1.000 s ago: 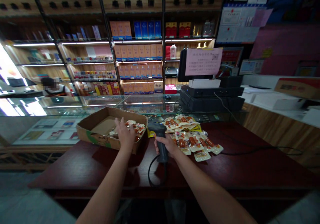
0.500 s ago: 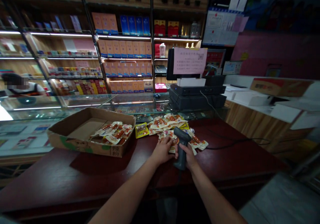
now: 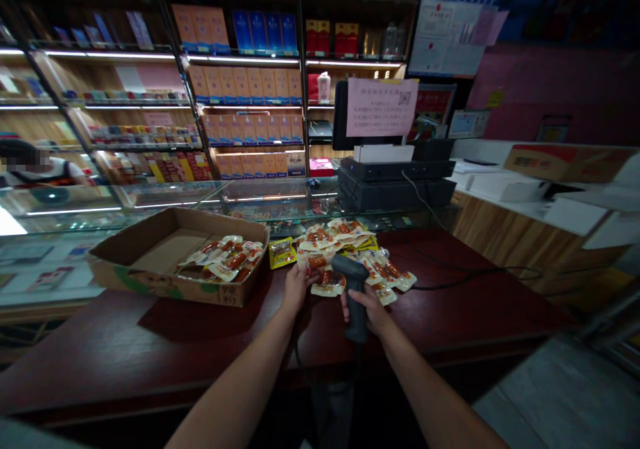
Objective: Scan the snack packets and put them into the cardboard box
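My right hand [image 3: 369,307] is wrapped round the handle of a dark grey barcode scanner [image 3: 356,302], its head pointing away over the snack packets. My left hand [image 3: 299,285] pinches a sausage packet [image 3: 316,260] by its near edge, left of the scanner. Under and beyond it lies a pile of clear and white sausage packets [image 3: 345,229], with more packets [image 3: 390,272] to the right of the scanner. A small yellow packet [image 3: 283,253] lies left of the pile. An open cardboard box [image 3: 165,289] at the left holds several similar packets [image 3: 233,255].
The dark red tabletop [image 3: 210,349] carries all this. Behind stand a glass counter [image 3: 270,195], a monitor with a pink notice [image 3: 380,109], and a black cash drawer [image 3: 395,194]. A black cable [image 3: 465,277] runs at the right. A person [image 3: 35,169] is at far left.
My left hand has moved left, away from the scanner, and now has a sausage packet in its fingers. The scanner stays in my right hand. The view has tilted slightly down.
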